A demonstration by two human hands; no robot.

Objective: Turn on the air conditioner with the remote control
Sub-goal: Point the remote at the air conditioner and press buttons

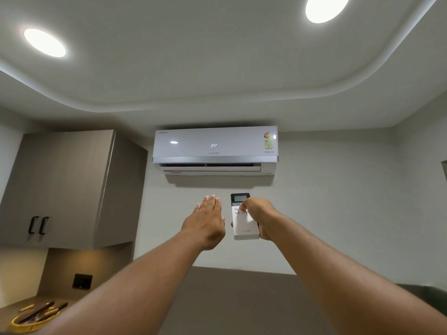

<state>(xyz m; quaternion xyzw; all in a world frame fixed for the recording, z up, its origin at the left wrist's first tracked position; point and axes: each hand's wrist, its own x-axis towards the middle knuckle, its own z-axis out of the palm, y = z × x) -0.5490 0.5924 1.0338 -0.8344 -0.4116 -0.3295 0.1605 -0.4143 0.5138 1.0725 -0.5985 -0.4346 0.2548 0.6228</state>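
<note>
A white wall air conditioner (215, 146) hangs high on the wall straight ahead. Its front panel shows a lit "24°" and its lower flap stands open. My right hand (260, 216) holds a white remote control (244, 226) with a dark screen on top, raised toward the unit, and my thumb rests on the upper buttons. My left hand (208, 218) is stretched out flat beside the remote, palm facing away, fingers together, holding nothing. It sits just left of the remote, and I cannot tell whether it touches it.
A grey wall cabinet (65, 189) with two black handles hangs at the left. Below it are a black wall socket (82, 281) and a counter with a yellow basket of utensils (36, 316). Two round ceiling lights glow overhead.
</note>
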